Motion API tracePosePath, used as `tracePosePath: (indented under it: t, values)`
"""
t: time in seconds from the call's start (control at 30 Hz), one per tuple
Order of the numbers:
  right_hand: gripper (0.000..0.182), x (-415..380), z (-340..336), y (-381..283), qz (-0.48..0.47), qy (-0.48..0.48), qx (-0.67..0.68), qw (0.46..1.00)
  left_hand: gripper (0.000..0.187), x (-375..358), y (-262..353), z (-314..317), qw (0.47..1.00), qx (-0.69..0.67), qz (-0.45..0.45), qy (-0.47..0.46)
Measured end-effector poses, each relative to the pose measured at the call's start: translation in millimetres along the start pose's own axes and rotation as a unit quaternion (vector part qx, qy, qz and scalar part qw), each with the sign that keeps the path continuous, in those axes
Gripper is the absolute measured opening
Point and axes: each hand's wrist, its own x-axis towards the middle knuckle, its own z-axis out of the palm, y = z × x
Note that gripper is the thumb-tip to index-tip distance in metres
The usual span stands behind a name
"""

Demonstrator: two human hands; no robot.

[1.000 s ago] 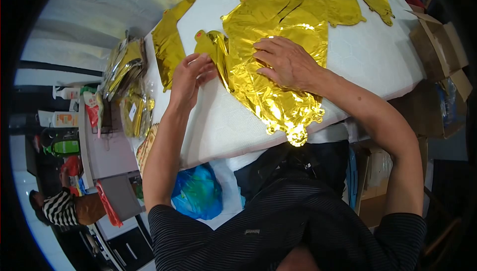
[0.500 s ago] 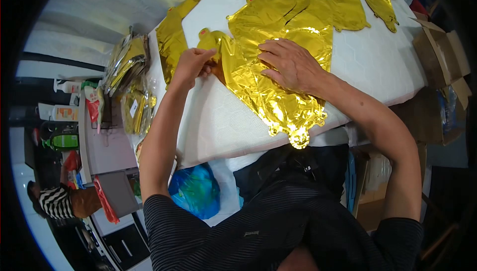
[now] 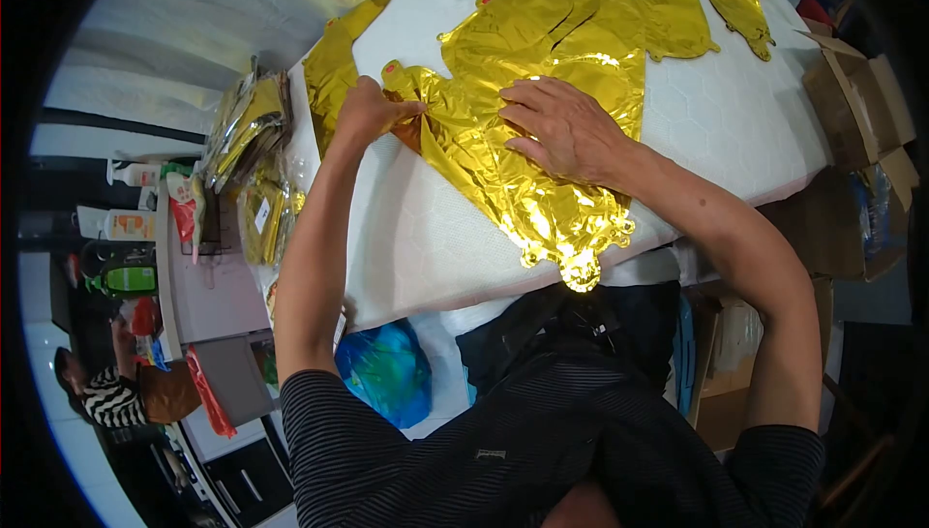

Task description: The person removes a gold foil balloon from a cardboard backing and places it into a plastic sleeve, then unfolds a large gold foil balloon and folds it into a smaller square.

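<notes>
A shiny gold foil balloon point(image 3: 542, 184) lies uninflated on the white-covered table point(image 3: 735, 131), its knobbed end reaching the near edge. My left hand point(image 3: 371, 112) is closed on the balloon's left edge, where the foil folds up and shows a darker side near a small red mark. Flat on the middle of the same balloon rests my right hand point(image 3: 566, 129), fingers stretched out. Several more flat gold foil balloons point(image 3: 677, 10) overlap at the far side, and another gold foil piece point(image 3: 334, 63) lies left of my left hand.
Plastic-wrapped gold packets point(image 3: 250, 126) are stacked at the table's left. Opened cardboard boxes point(image 3: 852, 112) stand to the right. A blue plastic bag point(image 3: 384, 373) sits below the near edge. Another person in a striped top point(image 3: 114, 402) is at the far left, near bottles point(image 3: 128, 225).
My left hand has shifted slightly up and left, and its grip on the foil edge has changed, with more foil turned up. My right hand has barely moved.
</notes>
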Motion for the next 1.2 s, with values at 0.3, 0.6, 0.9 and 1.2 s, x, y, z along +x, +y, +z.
tracePosePath:
  t: [0.3,0.6,0.9,1.2]
  values:
    - [0.035,0.1,0.7,0.1,-0.005,0.009,0.001,1.0,0.076,17.6,-8.2,-3.9,0.99,-0.079,-0.046,-0.107]
    - [0.035,-1.0,1.2,1.3,-0.005,0.005,0.003,1.0,0.045,-22.2,20.8,-23.0,0.964,-0.217,-0.078,-0.135]
    - [0.036,-0.7,-0.2,0.8,0.0,-0.004,0.005,1.0,0.037,-31.5,29.3,-30.8,0.903,-0.395,-0.046,-0.16]
    - [0.036,1.8,-2.3,-1.4,-0.005,0.004,0.004,1.0,0.037,-32.5,78.1,-16.7,0.791,-0.582,-0.053,-0.182]
